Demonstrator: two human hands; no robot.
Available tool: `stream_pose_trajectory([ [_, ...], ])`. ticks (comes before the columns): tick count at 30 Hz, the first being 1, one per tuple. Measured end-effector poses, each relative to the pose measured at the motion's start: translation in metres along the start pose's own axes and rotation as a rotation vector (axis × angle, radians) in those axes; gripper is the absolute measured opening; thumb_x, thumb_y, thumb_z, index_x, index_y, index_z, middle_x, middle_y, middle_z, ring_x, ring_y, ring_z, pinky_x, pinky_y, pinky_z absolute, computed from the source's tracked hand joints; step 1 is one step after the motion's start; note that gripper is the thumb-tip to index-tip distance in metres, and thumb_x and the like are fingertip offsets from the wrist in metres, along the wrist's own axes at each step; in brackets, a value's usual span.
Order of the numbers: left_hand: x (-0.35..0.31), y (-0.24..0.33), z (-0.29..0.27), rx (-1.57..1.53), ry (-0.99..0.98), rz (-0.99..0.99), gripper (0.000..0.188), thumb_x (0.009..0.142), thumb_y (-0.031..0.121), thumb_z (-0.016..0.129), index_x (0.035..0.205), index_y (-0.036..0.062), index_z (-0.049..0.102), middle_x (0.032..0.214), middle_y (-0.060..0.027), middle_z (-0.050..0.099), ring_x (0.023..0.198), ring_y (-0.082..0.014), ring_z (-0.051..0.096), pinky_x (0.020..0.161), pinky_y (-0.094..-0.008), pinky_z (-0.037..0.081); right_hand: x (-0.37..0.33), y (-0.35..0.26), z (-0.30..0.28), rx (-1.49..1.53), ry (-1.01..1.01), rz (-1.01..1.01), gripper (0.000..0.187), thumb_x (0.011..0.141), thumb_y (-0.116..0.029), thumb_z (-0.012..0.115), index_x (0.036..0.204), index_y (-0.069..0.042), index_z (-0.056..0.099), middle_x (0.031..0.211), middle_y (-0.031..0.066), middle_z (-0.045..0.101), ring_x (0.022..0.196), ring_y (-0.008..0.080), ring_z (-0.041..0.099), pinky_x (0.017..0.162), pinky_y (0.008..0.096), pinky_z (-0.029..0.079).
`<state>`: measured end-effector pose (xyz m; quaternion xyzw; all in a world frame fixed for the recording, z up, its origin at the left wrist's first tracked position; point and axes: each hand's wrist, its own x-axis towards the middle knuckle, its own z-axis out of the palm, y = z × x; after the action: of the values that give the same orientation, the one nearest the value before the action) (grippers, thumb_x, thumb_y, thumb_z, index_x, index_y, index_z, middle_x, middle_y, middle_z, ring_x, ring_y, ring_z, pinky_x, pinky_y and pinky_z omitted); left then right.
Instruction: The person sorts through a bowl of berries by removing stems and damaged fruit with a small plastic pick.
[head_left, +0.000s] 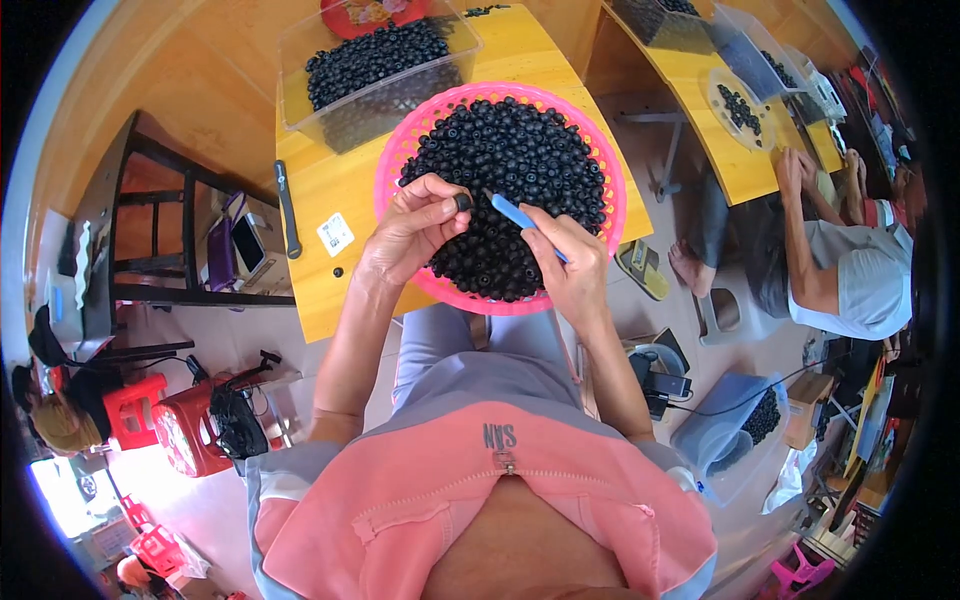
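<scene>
My left hand (405, 235) pinches one small dark round bead (462, 202) between thumb and fingertips, above a pink basket (614, 180) with a pierced rim. My right hand (572, 265) grips a slim tool with a blue handle (512, 211). Its narrow tip points toward the bead but looks apart from it; I cannot make out the tip's exact kind. Many dark, shiny beads (510, 145) fill the basket, several showing small holes. The basket sits at the near edge of a yellow wooden table (330, 300), right above my lap.
Behind the basket, a transparent bin (300, 122) holds more dark beads. To the left lie a black-handled tool (287, 210), a white printed card (335, 233) and one loose bead (338, 272). At right, another person (850, 270) sits by a second yellow table (690, 110).
</scene>
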<state>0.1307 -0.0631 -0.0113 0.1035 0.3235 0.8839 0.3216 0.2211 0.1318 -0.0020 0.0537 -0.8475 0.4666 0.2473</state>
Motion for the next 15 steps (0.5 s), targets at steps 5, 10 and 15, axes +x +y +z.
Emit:
stream_pose_trajectory([
  [5, -0.0009, -0.0002, 0.0052, 0.066, 0.029, 0.026, 0.009, 0.083, -0.001, 0.062, 0.091, 0.0033, 0.061, 0.090, -0.0088, 0.063, 0.079, -0.0148, 0.062, 0.073, -0.0263, 0.053, -0.0007, -0.0092, 0.0026, 0.040, -0.023, -0.069, 0.025, 0.080, -0.004, 0.066, 0.105, -0.001, 0.064, 0.062, 0.0084, 0.051, 0.049, 0.0167, 0.049, 0.045, 0.0301, 0.038],
  [10, -0.0009, -0.0008, 0.0034, 0.083, 0.048, 0.023, 0.008, 0.083, 0.000, 0.063, 0.090, 0.0033, 0.061, 0.090, -0.0085, 0.064, 0.078, -0.0147, 0.062, 0.073, -0.0265, 0.053, -0.0016, -0.0117, 0.0056, 0.043, -0.047, -0.072, 0.024, 0.081, -0.002, 0.064, 0.105, 0.000, 0.065, 0.061, 0.0068, 0.050, 0.051, 0.0142, 0.046, 0.047, 0.0276, 0.035],
  [15, -0.0036, -0.0006, 0.0013, 0.061, 0.050, 0.015, 0.008, 0.081, 0.000, 0.064, 0.088, 0.0031, 0.061, 0.089, -0.0095, 0.063, 0.076, -0.0143, 0.060, 0.071, -0.0266, 0.052, -0.0022, -0.0101, 0.0092, 0.004, -0.030, -0.068, 0.025, 0.081, -0.004, 0.064, 0.106, -0.001, 0.064, 0.060, 0.0075, 0.049, 0.051, 0.0162, 0.047, 0.047, 0.0294, 0.036],
])
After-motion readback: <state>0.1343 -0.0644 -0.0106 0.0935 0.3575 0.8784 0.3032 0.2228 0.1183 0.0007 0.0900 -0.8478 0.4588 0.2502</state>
